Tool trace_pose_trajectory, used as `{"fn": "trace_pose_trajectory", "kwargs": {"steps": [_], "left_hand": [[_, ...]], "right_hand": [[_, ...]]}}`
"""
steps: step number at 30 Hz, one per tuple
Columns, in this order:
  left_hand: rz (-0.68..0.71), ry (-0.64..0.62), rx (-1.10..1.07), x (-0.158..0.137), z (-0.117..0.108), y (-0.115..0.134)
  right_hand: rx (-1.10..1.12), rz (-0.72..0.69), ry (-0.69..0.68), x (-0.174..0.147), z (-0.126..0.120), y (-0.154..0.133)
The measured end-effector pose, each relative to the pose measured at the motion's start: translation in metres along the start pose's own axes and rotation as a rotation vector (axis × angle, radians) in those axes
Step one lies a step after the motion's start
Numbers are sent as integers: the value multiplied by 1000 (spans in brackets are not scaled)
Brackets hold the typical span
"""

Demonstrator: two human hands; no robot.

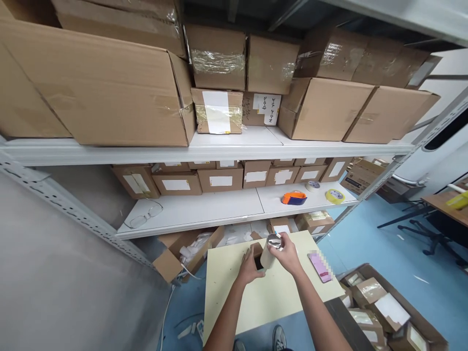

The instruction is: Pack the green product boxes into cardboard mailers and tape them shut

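Over the pale yellow table (226, 297), my right hand (289, 254) grips a white cylindrical tumbler (268, 258) near its top. The tumbler has a shiny silver upper end and leans slightly. My left hand (249, 268) is curved around a small brown box (258, 249) with a dark inner side, just left of the tumbler. The tumbler's lower end is at the box; I cannot tell how far inside it sits. A phone (321, 266) with a pink screen lies on the table to the right of my right hand.
Shelves ahead hold many cardboard boxes (221, 178). On the middle shelf (226, 202) are glasses (144, 214), an orange and blue tape dispenser (293, 198) and yellow tape (334, 196). An open carton (199, 248) stands at left; a large carton (433, 329) of small boxes at right.
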State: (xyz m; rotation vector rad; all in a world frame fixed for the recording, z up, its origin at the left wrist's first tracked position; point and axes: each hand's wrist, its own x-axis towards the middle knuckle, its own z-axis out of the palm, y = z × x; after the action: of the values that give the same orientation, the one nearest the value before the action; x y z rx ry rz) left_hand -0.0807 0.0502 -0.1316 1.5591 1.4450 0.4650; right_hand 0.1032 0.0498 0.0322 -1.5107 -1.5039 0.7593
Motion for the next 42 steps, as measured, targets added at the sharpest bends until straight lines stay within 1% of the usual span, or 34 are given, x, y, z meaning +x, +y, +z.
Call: {"fn": "trace_pose_trajectory", "kwargs": {"steps": [3,4,6,7,8,9,11,12,14,15,16,17,18,19,21,22,24,25,27,29,30,33,36,38,40,42], "left_hand": [[118,-31,-308,-28,-20,27],[167,-8,-396,-38,-24,39],[247,115,-481,-55,-29,67],[268,186,-466,-62,-31,80],[254,272,-435,-67,-32,91],[233,323,-411,-72,-34,100],[204,375,-415,-77,-38,110],[198,371,-446,-79,-41,112],[189,346,-549,-80,-48,113],[181,332,-610,-79,-50,114],[173,318,-670,-78,-53,115],[168,306,-723,-77,-55,118],[173,293,-766,-76,-56,122],[190,276,-793,-74,-57,128],[246,255,-804,-71,-59,144],[263,260,-796,-69,-60,153],[250,313,-779,-64,-62,170],[228,348,-777,-61,-62,178],[191,389,-783,-58,-61,190],[182,368,-802,-56,-58,199],[183,349,-814,-56,-56,203],[196,341,-826,-55,-48,212],[196,391,-719,-53,-40,223],[183,413,-662,-51,-35,230],[181,422,-676,-49,-28,237],[178,414,-721,-49,-22,242]], "right_hand": [[22,41,18,-8,2,-2],[34,59,24,-10,5,-4],[55,113,30,-15,14,-9],[69,142,24,-17,18,-11],[90,163,10,-18,22,-12],[128,171,-15,-20,24,-12],[272,136,-130,-21,23,-8],[368,108,-228,-22,20,-4],[552,77,-480,-24,9,6],[619,83,-600,-25,3,11],[666,102,-689,-27,-3,15],[699,130,-736,-29,-7,18],[726,159,-742,-31,-10,20],[749,186,-718,-33,-12,21],[776,227,-633,-36,-13,20],[775,243,-591,-37,-14,19],[756,256,-539,-37,-16,19],[751,248,-536,-36,-19,19],[768,197,-579,-31,-27,21],[796,145,-633,-24,-37,25],[798,134,-639,-20,-42,26],[744,109,-569,-12,-54,32],[661,65,-455,-11,-62,37],[634,60,-410,-13,-67,42],[659,53,-430,-16,-73,47],[721,48,-501,-18,-80,51]]}}
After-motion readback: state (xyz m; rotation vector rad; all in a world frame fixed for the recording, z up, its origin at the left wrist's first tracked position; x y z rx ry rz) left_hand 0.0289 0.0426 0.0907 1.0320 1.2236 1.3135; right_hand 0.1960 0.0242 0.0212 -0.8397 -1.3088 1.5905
